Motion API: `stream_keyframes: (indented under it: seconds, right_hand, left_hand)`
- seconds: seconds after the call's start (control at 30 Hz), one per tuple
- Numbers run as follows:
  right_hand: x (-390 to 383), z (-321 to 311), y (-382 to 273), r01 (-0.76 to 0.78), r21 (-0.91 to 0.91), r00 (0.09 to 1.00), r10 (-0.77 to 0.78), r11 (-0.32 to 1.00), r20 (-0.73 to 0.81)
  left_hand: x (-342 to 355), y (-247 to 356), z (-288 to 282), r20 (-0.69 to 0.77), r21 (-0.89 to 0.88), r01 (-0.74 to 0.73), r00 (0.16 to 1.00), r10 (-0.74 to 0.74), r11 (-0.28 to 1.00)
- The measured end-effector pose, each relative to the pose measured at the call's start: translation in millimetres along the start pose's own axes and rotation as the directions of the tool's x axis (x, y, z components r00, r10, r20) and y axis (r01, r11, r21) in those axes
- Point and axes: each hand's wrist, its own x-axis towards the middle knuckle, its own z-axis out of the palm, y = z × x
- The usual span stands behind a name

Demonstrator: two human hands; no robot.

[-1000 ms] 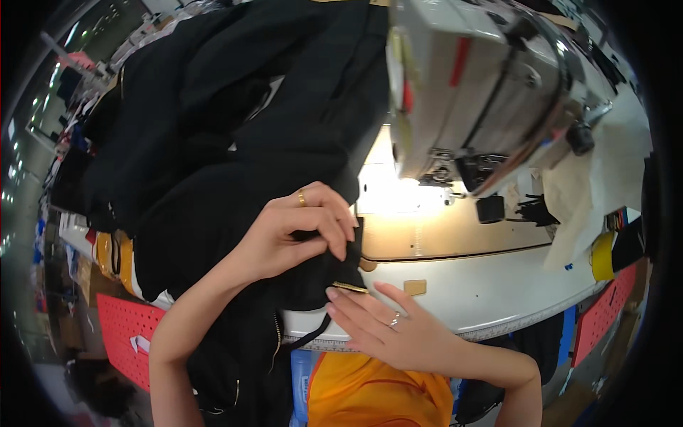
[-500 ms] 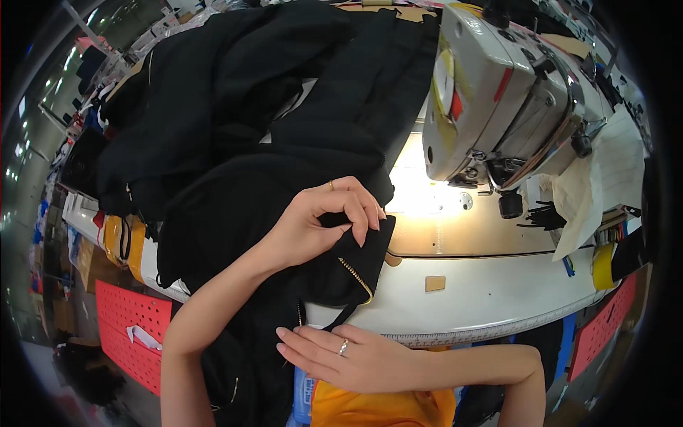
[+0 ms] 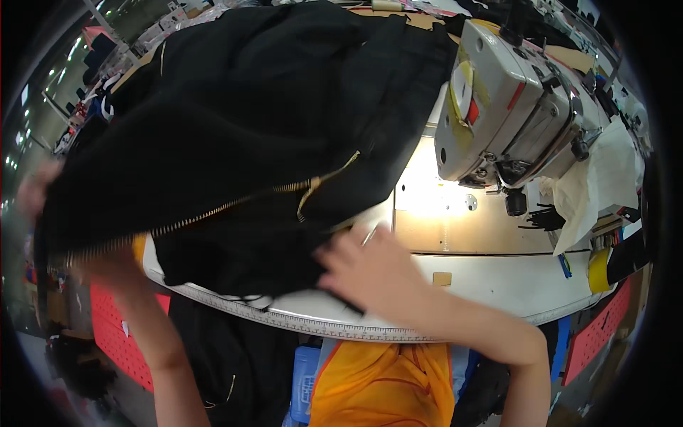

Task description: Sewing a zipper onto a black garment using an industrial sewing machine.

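The black garment (image 3: pixel 235 142) was held lifted over the left part of the white sewing table (image 3: pixel 498 285), its bulk draped from the upper left toward the sewing machine (image 3: pixel 512 107). The left hand (image 3: pixel 35 192), blurred at the far left edge, appeared closed on the garment's raised end, though its fingers could not be made out. The right hand (image 3: pixel 370 270) lay near the table's front edge, fingers loosely spread and touching the garment's lower fold. A likely hazard was that the loose cloth might catch on the machine head, since it hung just beside it; the gold zipper (image 3: pixel 235 203) might also snag. The fabric looked thick and matte, with the zipper running diagonally and its pull dangling.
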Motion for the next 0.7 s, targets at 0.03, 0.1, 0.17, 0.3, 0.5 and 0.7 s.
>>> stream_keyframes:
  seconds: [0.03,0.1,0.17,0.3,0.5,0.7]
  right_hand:
    - [8,-3,8,-0.033,-0.081,0.999,0.029,0.996,-0.044]
    - [17,4,28,-0.057,-0.147,0.992,0.04,0.987,-0.116]
    - [12,9,41,-0.091,-0.21,0.983,0.054,0.973,-0.174]
    - [0,-10,38,-0.042,-0.163,0.989,0.017,0.986,-0.15]
    - [-32,-43,32,-0.025,0.228,0.964,0.084,0.973,-0.254]
    - [-51,-11,17,0.145,0.125,0.98,-0.124,0.982,-0.155]
  left_hand:
    - [4,24,-49,0.113,0.695,-0.253,0.963,0.245,0.673]
    - [-30,38,-59,0.622,-0.599,0.441,0.782,0.043,0.668]
    - [-39,92,-24,0.892,0.074,0.132,0.435,-0.125,0.988]
    - [-85,79,-21,0.945,0.046,0.125,0.318,-0.084,0.991]
    - [-99,66,-20,0.949,-0.078,0.124,0.313,0.035,0.989]
    - [-94,77,-12,0.933,-0.187,0.156,0.336,0.126,0.97]
